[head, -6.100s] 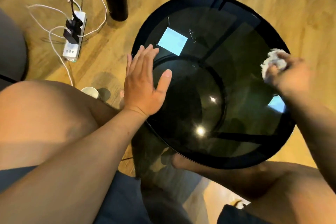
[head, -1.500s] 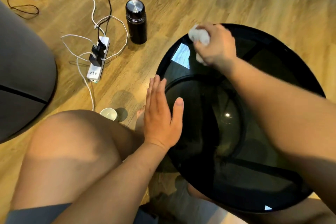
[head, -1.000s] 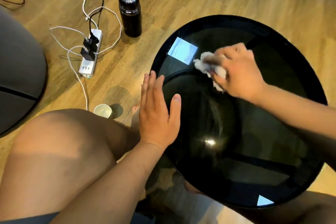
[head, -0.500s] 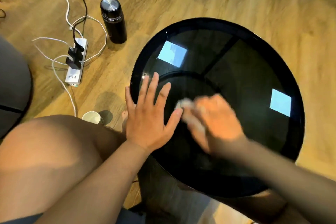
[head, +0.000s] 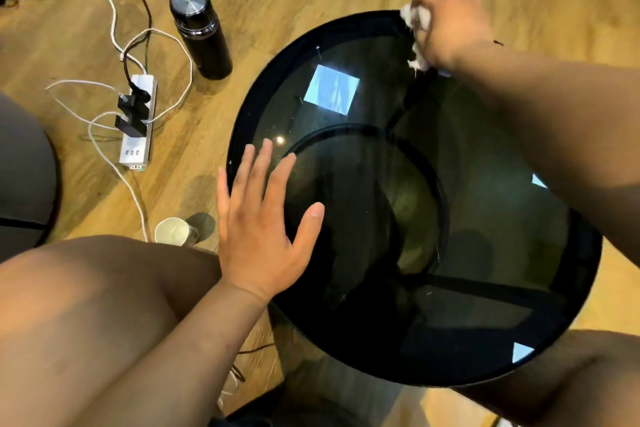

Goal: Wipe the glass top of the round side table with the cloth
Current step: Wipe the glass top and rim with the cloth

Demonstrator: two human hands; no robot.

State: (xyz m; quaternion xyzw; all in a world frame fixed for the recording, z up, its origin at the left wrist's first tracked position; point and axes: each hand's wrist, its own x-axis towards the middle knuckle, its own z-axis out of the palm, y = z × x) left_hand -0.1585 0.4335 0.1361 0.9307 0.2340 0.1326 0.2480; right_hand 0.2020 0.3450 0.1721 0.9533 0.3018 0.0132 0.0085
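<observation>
Glass top (head: 485, 156) could shift: right hand (head: 450, 28), clenched on the cloth (head: 417, 19), scrubs its far rim. Left hand (head: 263, 218), flat and released, braces it.

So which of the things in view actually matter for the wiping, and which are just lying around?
In use:
- round dark glass-topped side table
- crumpled white cloth, held in the right hand at the far rim
- left hand, flat on the glass

Lying about on the wooden floor:
- black steel-capped flask
- white power strip with cables
- small white cup
</observation>
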